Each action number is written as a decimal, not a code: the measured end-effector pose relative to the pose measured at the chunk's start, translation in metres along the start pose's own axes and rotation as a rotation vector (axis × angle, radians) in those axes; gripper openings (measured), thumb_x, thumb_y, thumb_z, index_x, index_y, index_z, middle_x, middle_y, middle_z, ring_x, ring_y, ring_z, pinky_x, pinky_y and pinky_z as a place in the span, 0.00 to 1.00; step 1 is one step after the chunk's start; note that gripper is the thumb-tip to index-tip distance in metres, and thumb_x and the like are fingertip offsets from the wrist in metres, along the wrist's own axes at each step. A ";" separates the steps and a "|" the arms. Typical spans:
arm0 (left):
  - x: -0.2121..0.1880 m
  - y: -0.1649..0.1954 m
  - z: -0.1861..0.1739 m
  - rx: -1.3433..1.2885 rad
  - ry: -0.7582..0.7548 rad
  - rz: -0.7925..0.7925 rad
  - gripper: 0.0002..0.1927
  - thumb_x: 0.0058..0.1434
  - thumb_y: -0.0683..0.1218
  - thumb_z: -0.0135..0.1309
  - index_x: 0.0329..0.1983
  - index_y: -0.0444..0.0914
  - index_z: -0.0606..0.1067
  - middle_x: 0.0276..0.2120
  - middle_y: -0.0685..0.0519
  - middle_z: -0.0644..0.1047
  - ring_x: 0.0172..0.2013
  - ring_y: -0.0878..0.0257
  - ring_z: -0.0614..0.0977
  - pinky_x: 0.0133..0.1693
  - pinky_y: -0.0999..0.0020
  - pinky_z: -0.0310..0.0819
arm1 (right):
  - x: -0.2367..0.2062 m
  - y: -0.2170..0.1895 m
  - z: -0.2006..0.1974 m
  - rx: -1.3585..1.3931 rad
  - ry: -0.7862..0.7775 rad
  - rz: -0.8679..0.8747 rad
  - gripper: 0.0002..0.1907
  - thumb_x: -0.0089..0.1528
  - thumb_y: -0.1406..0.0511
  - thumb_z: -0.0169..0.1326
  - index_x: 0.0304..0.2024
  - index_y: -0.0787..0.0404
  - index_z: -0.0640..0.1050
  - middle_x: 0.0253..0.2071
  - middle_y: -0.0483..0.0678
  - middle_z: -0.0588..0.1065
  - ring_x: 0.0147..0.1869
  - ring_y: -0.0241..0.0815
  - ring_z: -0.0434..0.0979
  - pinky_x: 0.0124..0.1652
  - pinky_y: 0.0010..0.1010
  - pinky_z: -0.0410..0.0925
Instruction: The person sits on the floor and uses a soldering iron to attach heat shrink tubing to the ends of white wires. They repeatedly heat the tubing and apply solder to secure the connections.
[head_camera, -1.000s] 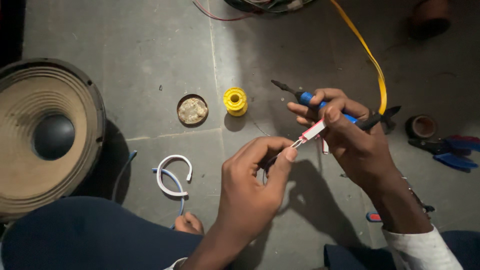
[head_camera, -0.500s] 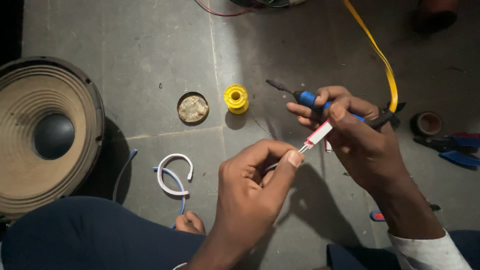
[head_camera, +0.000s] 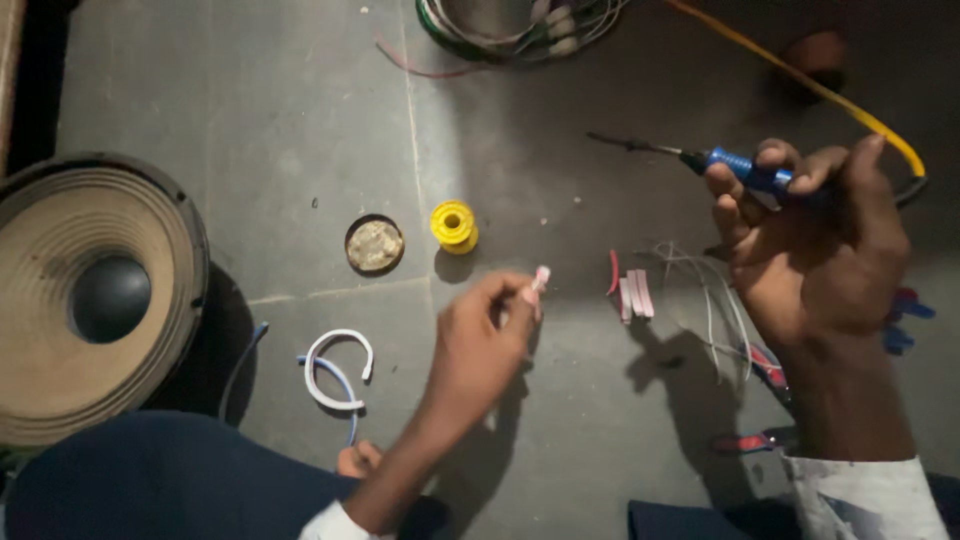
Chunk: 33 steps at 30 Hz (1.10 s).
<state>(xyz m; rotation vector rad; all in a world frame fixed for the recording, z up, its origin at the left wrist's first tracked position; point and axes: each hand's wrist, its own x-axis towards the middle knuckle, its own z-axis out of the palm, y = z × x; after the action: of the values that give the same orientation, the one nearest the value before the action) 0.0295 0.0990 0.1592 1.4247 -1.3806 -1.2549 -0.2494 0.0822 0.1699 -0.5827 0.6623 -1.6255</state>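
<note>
My right hand (head_camera: 815, 250) grips a soldering iron (head_camera: 740, 168) with a blue handle, its dark tip pointing left above the floor. A yellow cord (head_camera: 800, 82) runs from it toward the top. My left hand (head_camera: 480, 345) pinches a short pale pink wire piece (head_camera: 541, 278) between thumb and fingers, well apart from the iron. On the grey floor between my hands lie a few short red and pink wire bits (head_camera: 630, 290) and thin loose wires (head_camera: 715, 300). A small yellow solder spool (head_camera: 454, 225) and a round flux tin (head_camera: 374, 244) sit to the left.
A large speaker cone (head_camera: 90, 295) lies at the left edge. A curled white and blue wire (head_camera: 335, 370) rests near my knee. A coil of cables (head_camera: 500, 30) is at the top. Red and blue handled pliers (head_camera: 900, 320) lie behind my right hand.
My hands have drawn apart: the right lifted the iron up and rightward, the left kept the pink wire piece and moved down and left. The view has shifted, showing wire bits on the floor.
</note>
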 end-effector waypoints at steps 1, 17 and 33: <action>0.016 0.000 -0.001 0.015 0.014 0.140 0.08 0.67 0.45 0.54 0.40 0.36 0.79 0.26 0.58 0.78 0.27 0.72 0.77 0.30 0.71 0.73 | 0.001 0.000 -0.002 0.016 0.014 -0.003 0.27 0.82 0.53 0.41 0.33 0.64 0.71 0.44 0.52 0.72 0.56 0.55 0.77 0.56 0.38 0.75; 0.070 -0.048 0.072 0.541 -0.016 0.112 0.10 0.57 0.46 0.57 0.35 0.34 0.79 0.32 0.34 0.80 0.38 0.36 0.82 0.43 0.47 0.77 | 0.005 -0.004 -0.007 0.060 0.032 -0.055 0.26 0.81 0.53 0.43 0.33 0.64 0.69 0.44 0.51 0.73 0.54 0.54 0.78 0.51 0.35 0.76; 0.086 -0.065 0.075 0.502 0.038 0.218 0.10 0.54 0.46 0.62 0.36 0.38 0.79 0.35 0.42 0.82 0.39 0.42 0.84 0.41 0.50 0.77 | 0.004 -0.001 0.004 0.008 -0.017 -0.052 0.25 0.79 0.54 0.42 0.34 0.65 0.69 0.44 0.54 0.73 0.53 0.56 0.80 0.50 0.37 0.80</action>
<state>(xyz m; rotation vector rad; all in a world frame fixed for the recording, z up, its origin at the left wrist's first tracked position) -0.0347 0.0287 0.0693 1.5571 -1.8537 -0.7657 -0.2482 0.0781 0.1735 -0.6112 0.6324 -1.6691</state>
